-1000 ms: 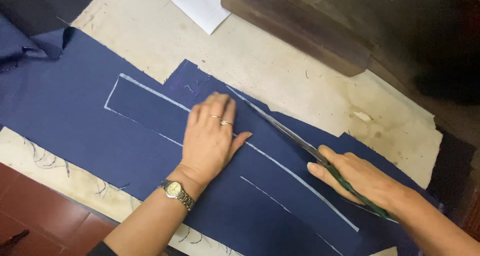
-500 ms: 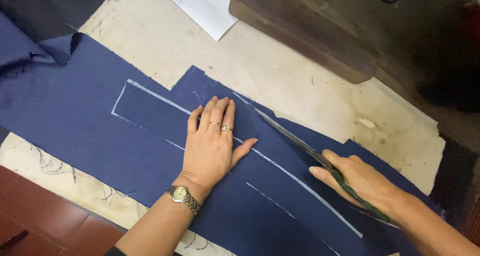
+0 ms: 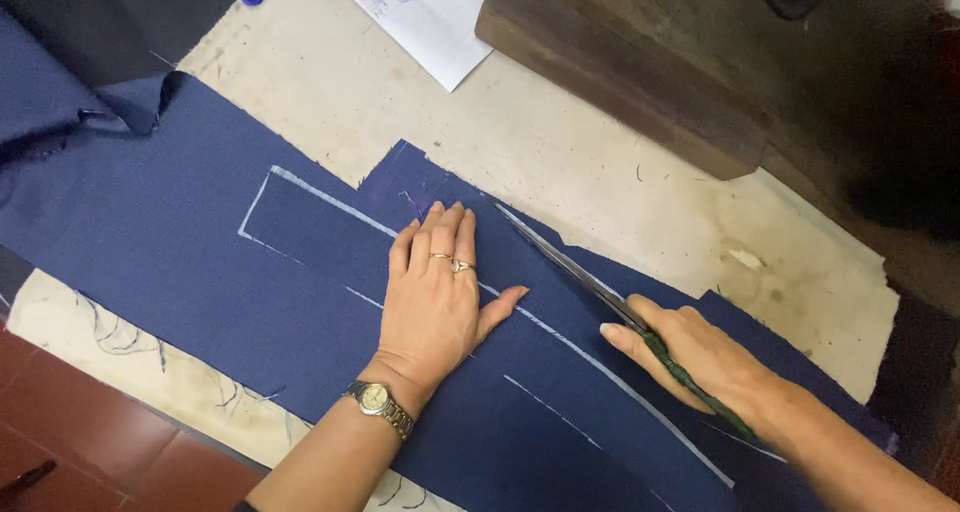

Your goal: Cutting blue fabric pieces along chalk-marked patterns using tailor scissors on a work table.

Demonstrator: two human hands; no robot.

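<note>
- The right hand is wrapped around the green handles of the scissors, blades lying along the navy fabric.
- The left hand lies flat, fingers together, pressing the fabric beside a chalk line.
- The fabric covers a pale table; a paper sheet lies beyond.

A: Lighting is soft and even across the pale, stained worktop. No glare anywhere.

B: Shadows?

A: Faint, only a thin one under the left hand on the navy blue woven cloth. Top right corner falls off to near black.

B: Sharpness?

A: Centre is crisp, the white chalk lines read clean. Right forearm at the bottom edge is slightly soft.
</note>
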